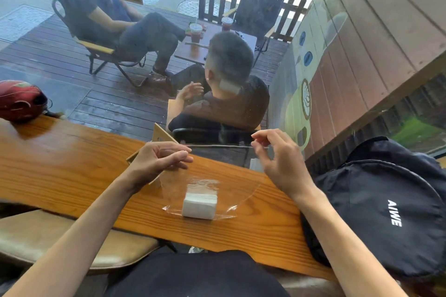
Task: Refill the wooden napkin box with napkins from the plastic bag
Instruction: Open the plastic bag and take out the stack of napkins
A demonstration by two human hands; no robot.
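Plastic bag (205,190) clear, mouth pinched apart by left hand (159,161) and right hand (277,159) (white napkins (199,205) inside).

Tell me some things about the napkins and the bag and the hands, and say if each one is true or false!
1. The napkins are inside the clear plastic bag. True.
2. The bag lies flat on the wooden counter. False: both hands hold its top edge up, and only its bottom rests on the counter.
3. The left hand pinches one side of the bag's opening and the right hand the other. True.
4. The napkins are already in the wooden napkin box. False: they sit in the bag; the box stands behind the left hand.
5. A black backpack sits at the right. True.
6. The red helmet is next to the backpack. False: it is far left.
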